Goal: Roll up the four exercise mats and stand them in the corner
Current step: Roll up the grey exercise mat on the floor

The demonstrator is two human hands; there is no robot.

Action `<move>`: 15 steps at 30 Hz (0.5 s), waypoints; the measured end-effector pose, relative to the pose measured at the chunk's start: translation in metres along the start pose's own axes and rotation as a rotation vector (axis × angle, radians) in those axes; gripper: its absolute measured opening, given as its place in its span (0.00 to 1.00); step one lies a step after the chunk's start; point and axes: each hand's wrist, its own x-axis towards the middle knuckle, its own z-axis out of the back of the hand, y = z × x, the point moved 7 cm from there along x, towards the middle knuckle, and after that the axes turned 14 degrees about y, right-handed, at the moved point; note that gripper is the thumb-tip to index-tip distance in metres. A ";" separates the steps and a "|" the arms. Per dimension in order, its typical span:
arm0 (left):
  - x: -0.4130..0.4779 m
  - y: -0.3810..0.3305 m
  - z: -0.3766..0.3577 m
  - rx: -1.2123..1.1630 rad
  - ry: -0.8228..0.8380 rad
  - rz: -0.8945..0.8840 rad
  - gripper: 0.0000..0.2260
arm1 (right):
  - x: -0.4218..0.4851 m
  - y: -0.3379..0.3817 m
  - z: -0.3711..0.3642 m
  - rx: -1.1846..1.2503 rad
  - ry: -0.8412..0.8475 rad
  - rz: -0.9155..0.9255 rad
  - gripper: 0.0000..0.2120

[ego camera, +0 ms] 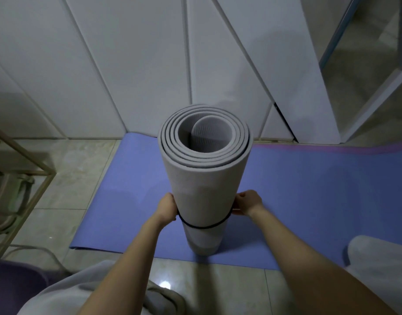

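View from the head camera, looking down. A grey mat (204,178), already wound into a loose spiral, stands on end on a blue mat (309,201) that lies flat on the tiled floor (65,169), just near of the white wall panels (136,64). A thin black band (203,227) circles the lower part of the roll.

The left hand (167,206) sits against the roll's left side and the right hand (246,202) against its right side. Each has its fingers curled and appears to pinch the band where it leaves the roll. The far sides of the fingers are hidden behind the roll.

The step in hand is judged to be securing the first roll: the band is being seated so the coils cannot spring open. The next move calls for releasing the band evenly on both sides, then gripping the roll itself and carrying it upright to the corner. No corner is clearly identifiable here.

The blue mat is unrolled. A pink strip (332,148) shows along its far right edge; whether that is a further mat cannot be told. A metal frame (25,155) stands at the left.
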 end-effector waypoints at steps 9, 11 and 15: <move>-0.027 -0.018 0.008 -0.447 -0.060 -0.085 0.15 | 0.000 -0.001 -0.003 0.064 -0.038 0.075 0.19; -0.038 -0.033 0.013 -0.484 -0.084 -0.135 0.15 | -0.006 0.005 -0.005 0.080 -0.036 0.107 0.16; -0.069 -0.068 0.025 -0.438 -0.176 -0.287 0.12 | -0.027 0.024 -0.005 -0.109 -0.025 0.143 0.11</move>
